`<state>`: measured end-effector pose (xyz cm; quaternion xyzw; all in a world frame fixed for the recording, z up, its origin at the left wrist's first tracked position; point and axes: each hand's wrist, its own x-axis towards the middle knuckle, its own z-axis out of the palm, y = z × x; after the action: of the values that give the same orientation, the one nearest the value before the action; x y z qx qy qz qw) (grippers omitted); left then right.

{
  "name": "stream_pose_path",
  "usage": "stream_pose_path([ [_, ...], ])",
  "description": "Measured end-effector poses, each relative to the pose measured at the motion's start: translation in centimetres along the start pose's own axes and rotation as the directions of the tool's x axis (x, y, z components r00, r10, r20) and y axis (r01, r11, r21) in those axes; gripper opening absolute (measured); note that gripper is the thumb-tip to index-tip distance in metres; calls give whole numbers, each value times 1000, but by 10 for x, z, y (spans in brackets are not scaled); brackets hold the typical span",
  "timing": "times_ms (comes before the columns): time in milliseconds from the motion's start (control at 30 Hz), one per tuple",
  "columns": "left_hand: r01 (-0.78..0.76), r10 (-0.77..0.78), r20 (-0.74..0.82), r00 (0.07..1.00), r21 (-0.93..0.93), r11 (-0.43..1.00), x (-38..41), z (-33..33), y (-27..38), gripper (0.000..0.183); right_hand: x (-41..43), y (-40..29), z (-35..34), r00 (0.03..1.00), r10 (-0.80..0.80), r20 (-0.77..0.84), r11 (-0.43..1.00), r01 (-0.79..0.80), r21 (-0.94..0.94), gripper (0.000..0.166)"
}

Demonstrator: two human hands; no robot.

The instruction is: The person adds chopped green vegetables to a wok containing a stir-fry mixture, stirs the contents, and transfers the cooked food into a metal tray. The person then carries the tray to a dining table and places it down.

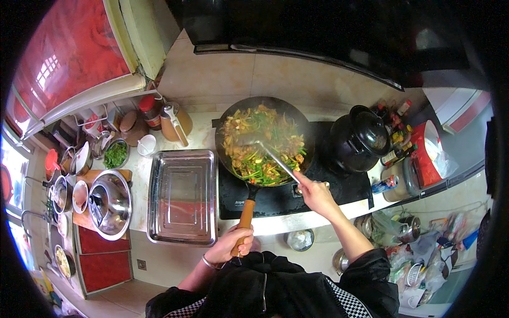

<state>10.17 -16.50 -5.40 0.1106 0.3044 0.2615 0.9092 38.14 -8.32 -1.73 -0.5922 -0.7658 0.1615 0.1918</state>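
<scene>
A dark wok point(307, 135) stands on the black gas hob point(254, 208), full of steaming chopped food point(260, 159) with green stalks, pale pieces and bits of red. Its wooden handle point(247, 212) points towards me, and my left hand point(238, 242) is closed around the handle's end, a bangle at the wrist. My right hand point(316, 194) grips the metal shaft of a spatula point(280, 161); the spatula's head lies in the food near the middle of the wok and is partly hidden by food and steam.
Left of the hob lies a rectangular steel tray point(183, 234). Beyond it are a steel bowl point(115, 198), a bowl of green herbs point(116, 155) and a brown jug point(167, 129). A lidded black pot point(346, 147) stands right of the wok, near a drinks can point(385, 184) and bottles. A range hood point(318, 47) overhangs the hob.
</scene>
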Motion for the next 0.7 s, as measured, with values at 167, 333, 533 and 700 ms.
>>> stream_pose_path([
  [167,-28,28,-15,1000,-19,999,-2,-5,-4,6,-29,1,-43,999,-24,30,881,35,-472,50],
  [333,-23,23,-19,1000,8,1000,0,2,-3,7,-3,26,-25,990,141,-31,939,-143,-313,47],
  [533,-20,20,-15,1000,-17,1000,2,1,-4,7,0,-8,7,996,72,52,960,-55,-275,49],
  [700,-23,23,-25,999,-21,1000,0,0,-5,7,-25,-9,-44,996,14,89,883,30,-468,55],
])
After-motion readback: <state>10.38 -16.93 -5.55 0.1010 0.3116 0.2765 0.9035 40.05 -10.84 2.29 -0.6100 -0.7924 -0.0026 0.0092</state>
